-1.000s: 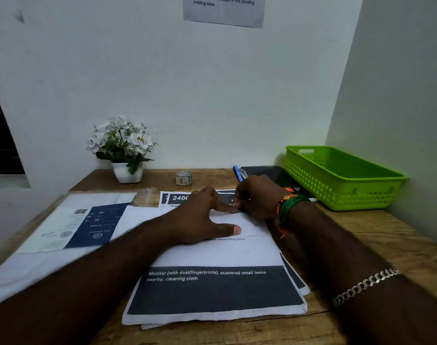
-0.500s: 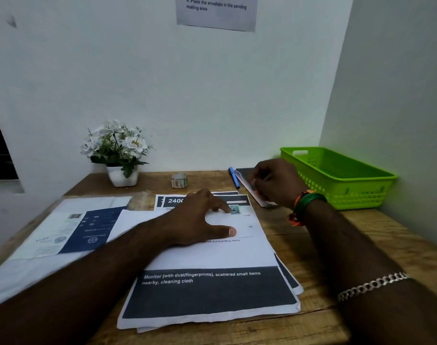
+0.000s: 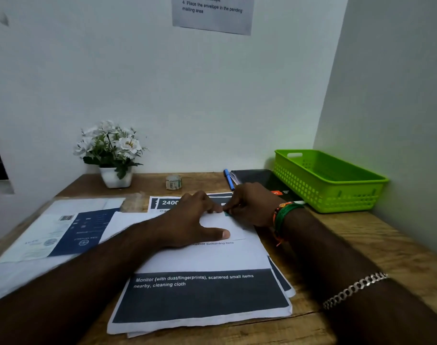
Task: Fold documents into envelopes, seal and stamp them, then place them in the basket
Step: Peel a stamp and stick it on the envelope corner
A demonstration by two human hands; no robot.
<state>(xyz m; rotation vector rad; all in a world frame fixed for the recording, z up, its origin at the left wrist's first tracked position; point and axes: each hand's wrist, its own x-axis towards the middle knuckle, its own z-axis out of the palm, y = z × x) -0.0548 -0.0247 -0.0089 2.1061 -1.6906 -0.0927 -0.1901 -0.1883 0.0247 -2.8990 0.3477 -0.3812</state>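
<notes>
A white envelope (image 3: 235, 227) lies on a stack of printed documents (image 3: 200, 295) in the middle of the wooden desk. My left hand (image 3: 195, 220) presses flat on the envelope, fingers spread and thumb out. My right hand (image 3: 252, 205) sits at the envelope's top right corner, its curled fingertips pinching a small teal stamp (image 3: 228, 214) that is mostly hidden under them. The green plastic basket (image 3: 319, 192) stands at the back right against the wall; nothing shows inside it.
A blue pen (image 3: 228, 179) and a black booklet (image 3: 257, 176) lie behind my right hand. A tape roll (image 3: 173, 182) and a white flower pot (image 3: 115, 178) stand at the back. A blue-and-white packet (image 3: 70, 227) lies left. Walls close the back and right.
My right hand left the envelope's corner, reached back to the black booklet, and has returned to the corner. My left hand stayed pressed on the envelope.
</notes>
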